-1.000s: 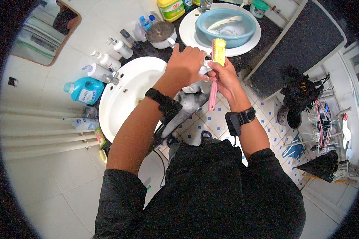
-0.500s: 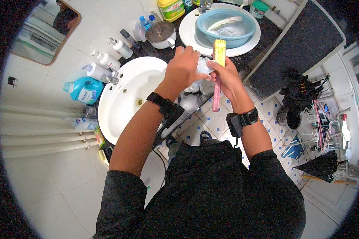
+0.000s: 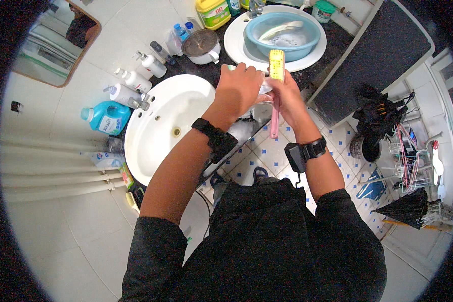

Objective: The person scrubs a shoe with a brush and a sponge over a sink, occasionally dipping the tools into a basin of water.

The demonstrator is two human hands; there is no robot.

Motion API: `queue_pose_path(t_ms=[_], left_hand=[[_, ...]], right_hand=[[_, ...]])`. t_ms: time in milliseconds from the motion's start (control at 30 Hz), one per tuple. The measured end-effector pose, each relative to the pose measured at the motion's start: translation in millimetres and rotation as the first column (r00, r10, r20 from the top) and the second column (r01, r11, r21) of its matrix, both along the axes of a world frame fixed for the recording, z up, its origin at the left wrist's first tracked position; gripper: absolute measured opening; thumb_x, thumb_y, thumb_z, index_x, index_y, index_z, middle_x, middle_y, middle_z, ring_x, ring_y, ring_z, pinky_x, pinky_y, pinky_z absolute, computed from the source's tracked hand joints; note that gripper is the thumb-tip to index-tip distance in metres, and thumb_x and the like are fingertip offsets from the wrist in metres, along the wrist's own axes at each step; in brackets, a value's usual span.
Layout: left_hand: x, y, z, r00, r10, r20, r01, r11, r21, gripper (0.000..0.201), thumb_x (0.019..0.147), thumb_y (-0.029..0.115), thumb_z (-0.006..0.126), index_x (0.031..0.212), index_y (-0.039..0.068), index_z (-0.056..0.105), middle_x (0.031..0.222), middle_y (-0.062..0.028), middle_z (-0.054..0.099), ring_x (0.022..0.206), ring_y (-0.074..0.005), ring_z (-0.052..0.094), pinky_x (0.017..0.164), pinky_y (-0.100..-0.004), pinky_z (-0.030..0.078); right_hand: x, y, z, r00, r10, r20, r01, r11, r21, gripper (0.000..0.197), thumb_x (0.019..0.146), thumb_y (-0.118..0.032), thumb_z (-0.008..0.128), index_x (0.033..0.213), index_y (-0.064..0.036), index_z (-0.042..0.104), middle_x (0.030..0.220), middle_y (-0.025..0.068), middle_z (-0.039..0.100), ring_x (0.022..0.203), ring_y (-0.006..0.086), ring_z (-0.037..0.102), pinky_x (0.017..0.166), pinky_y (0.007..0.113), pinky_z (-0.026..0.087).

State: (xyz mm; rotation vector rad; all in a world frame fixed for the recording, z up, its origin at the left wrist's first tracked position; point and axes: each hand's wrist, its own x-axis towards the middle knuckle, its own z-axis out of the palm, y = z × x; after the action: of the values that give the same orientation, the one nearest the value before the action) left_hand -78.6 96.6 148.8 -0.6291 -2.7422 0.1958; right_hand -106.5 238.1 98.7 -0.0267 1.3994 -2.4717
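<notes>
Close together above the counter's front edge are my two hands. A brush with a pink handle and yellow bristles (image 3: pixel 276 58) is upright in my right hand (image 3: pixel 285 95), its bristle end toward the far basin. My left hand (image 3: pixel 239 89), fingers bent, grips a crumpled white thing (image 3: pixel 265 87) that reaches across to my right fingers. Most of that white thing is hidden behind the hands, so its kind does not show. A small pale green-white patch (image 3: pixel 231 67) shows at the far side of my left hand.
A white sink (image 3: pixel 145 142) lies left of my forearm. A blue basin (image 3: pixel 254 36) with suds and a pale object sits in the far sink. Pump bottles (image 3: pixel 152 65), a blue detergent jug (image 3: pixel 107 118) and a lidded pot (image 3: pixel 201 45) line the wall. A dark panel (image 3: pixel 372 60) stands right.
My left hand has shifted slightly right, closer to my right hand, and now covers more of the white thing. The brush stays in my right hand, nearly unmoved.
</notes>
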Motion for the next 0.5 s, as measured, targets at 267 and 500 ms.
queue_pose_path(t_ms=[267,500], left_hand=[[-7,6,9,0.991,0.072,0.117,-0.063,0.995,-0.075,0.044,0.077,0.047,0.064,0.102,0.011,0.061,0.094,-0.0048,0.06,0.093,-0.0219,0.057,0.076,-0.0448,0.044],[-15,10,10,0.959,0.201,0.202,-0.183,0.978,-0.104,0.042,0.078,0.045,0.063,0.1,0.01,0.061,0.093,-0.006,0.06,0.095,-0.022,0.057,0.079,-0.045,0.045]], right_hand=[[3,14,-4,0.888,-0.116,-0.445,0.29,0.892,0.347,0.041,0.098,-0.031,0.042,0.12,0.002,0.049,0.106,0.0151,0.056,0.093,0.0208,0.052,0.082,0.032,0.039],[14,14,-1,0.798,0.038,-0.601,0.419,0.683,0.599,0.039,0.096,-0.025,0.047,0.123,0.0036,0.05,0.113,0.0214,0.056,0.103,0.0312,0.056,0.09,0.037,0.042]])
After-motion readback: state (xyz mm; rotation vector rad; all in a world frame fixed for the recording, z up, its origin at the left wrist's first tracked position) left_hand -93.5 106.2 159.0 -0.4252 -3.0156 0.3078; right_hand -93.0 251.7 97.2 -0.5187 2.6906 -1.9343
